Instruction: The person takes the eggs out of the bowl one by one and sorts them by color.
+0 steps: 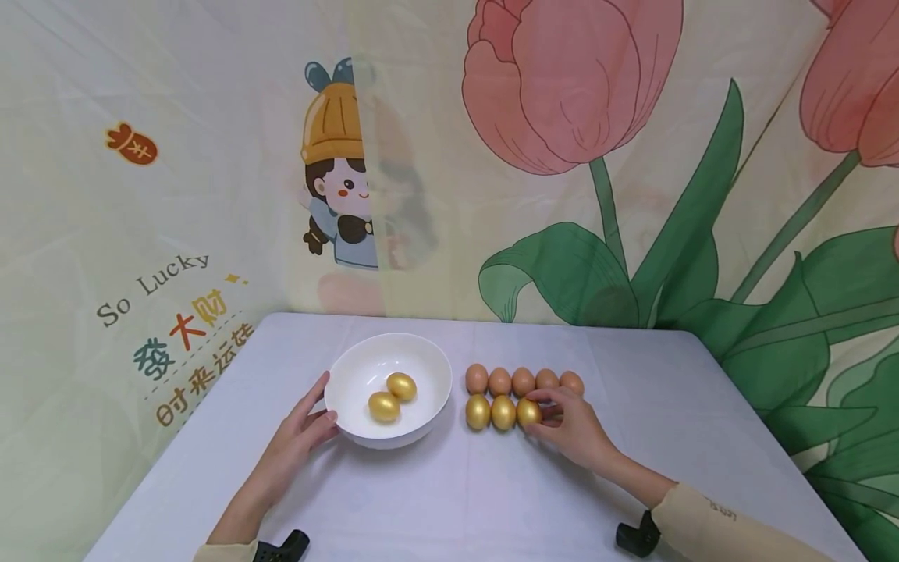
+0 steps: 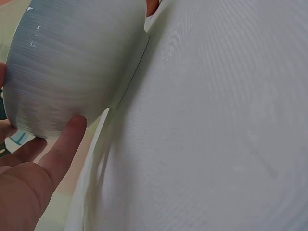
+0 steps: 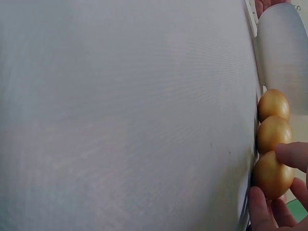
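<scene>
A white bowl [image 1: 428,421] stands on the table with two golden eggs [image 1: 402,386] inside. At its left side my left hand [image 1: 298,431] touches the outer wall, fingers and thumb spread and fairly straight; in the left wrist view the fingertips [image 2: 77,125] rest against the bowl [image 2: 72,67]. My right hand [image 1: 572,428] pinches the rightmost egg [image 1: 528,412] of a row of three golden eggs between thumb and fingers. In the right wrist view that golden egg [image 3: 273,175] sits between the fingertips, close beside its neighbour [image 3: 274,134].
Behind the golden row lies a row of several brown eggs [image 1: 499,382], its right end beside my right hand. A white cloth covers the table [image 1: 421,507]. At the back hangs a printed curtain [image 1: 435,156] with tulips and a cartoon figure.
</scene>
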Demonstrator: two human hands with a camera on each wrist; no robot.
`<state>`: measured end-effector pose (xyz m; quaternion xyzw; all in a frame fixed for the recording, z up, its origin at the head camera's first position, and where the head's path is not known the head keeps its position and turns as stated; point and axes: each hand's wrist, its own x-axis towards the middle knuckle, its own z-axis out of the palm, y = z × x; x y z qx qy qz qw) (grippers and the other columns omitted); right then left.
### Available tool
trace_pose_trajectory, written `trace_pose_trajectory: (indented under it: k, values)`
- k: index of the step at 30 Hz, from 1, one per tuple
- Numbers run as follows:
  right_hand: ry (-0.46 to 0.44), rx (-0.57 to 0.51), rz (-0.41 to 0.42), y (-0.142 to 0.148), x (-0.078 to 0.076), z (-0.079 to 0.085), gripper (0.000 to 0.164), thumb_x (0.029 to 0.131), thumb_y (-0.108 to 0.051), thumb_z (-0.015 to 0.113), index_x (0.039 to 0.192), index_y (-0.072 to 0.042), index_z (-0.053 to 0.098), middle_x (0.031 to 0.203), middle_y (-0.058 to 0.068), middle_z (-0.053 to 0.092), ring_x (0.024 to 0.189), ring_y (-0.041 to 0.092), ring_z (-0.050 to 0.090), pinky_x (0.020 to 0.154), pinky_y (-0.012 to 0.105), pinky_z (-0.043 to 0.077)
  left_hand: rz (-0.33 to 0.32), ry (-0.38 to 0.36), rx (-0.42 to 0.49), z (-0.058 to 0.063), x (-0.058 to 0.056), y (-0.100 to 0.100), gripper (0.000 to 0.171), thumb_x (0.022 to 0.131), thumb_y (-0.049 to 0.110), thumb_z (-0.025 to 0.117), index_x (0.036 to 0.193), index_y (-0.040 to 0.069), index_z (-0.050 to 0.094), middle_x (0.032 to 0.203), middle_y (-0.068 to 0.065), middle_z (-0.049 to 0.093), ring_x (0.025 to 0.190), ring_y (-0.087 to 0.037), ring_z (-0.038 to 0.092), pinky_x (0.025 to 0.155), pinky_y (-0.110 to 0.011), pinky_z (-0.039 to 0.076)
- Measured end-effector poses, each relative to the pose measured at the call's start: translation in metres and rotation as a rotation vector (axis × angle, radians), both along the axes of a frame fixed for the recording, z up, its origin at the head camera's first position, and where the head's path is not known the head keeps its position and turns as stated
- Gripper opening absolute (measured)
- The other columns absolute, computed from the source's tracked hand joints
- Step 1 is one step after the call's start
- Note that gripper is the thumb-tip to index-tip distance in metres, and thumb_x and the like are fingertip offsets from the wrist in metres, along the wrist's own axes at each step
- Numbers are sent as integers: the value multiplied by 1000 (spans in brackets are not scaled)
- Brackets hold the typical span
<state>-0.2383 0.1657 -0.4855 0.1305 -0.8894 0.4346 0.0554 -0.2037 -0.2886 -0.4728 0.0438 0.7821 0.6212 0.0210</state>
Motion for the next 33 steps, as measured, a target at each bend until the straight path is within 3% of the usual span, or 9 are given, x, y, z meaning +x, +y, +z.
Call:
trace_pose_trajectory:
  k: [15, 26, 33]
  values:
    - [-32, 3, 3, 4, 2, 6, 48, 80, -5, 94, 123, -10, 72, 122, 6, 70, 99, 24, 71, 77, 22, 64, 4, -7, -9, 0, 0, -1, 74, 111, 30, 57, 172, 26, 16, 177, -16, 12, 152, -44, 40, 109, -30, 55]
    - [9, 34, 44, 17, 6, 14, 53, 80, -8, 94, 128, -7, 71, 125, 12, 66, 103, 30, 70, 78, 25, 64, -4, -13, 10, 0, 0, 1, 74, 111, 28, 57, 173, 25, 16, 178, -15, 9, 152, -45, 40, 109, -29, 55]
    - [110, 85, 69, 15, 10, 32, 48, 79, -8, 95, 123, -9, 73, 109, 10, 64, 102, 32, 65, 77, 34, 64, 5, -25, 7, 2, 1, 0, 74, 111, 28, 57, 173, 25, 16, 178, -15, 9, 153, -44, 39, 109, -29, 55]
